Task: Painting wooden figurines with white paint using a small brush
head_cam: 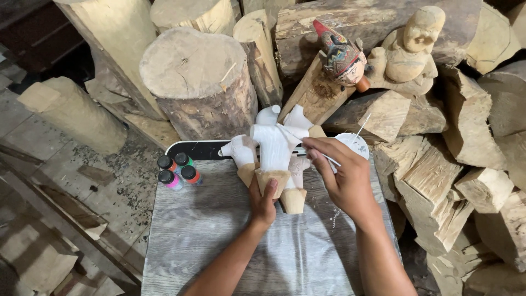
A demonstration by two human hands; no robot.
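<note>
Grey-grained tabletop (219, 246) carries the work: the left hand (264, 200) grips the bare wooden base of a carved figure (274, 151) near the far edge, its upper part already coated white. The right hand (342, 178) pinches a thin brush (320, 153) against it. Other white-coated pieces (241, 153) stand beside; four paint bottles (176, 170) sit capped near the far left corner. Beyond, logs (200, 82) hold one painted puppet head (342, 57).

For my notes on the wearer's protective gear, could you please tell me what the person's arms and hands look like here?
Both arms are bare from the frame edge to the wrist: no sleeves show. The left hand and right hand wear no gloves, and no rings, watch or bracelets are visible. The left thumbnail looks short and unpainted.
</note>
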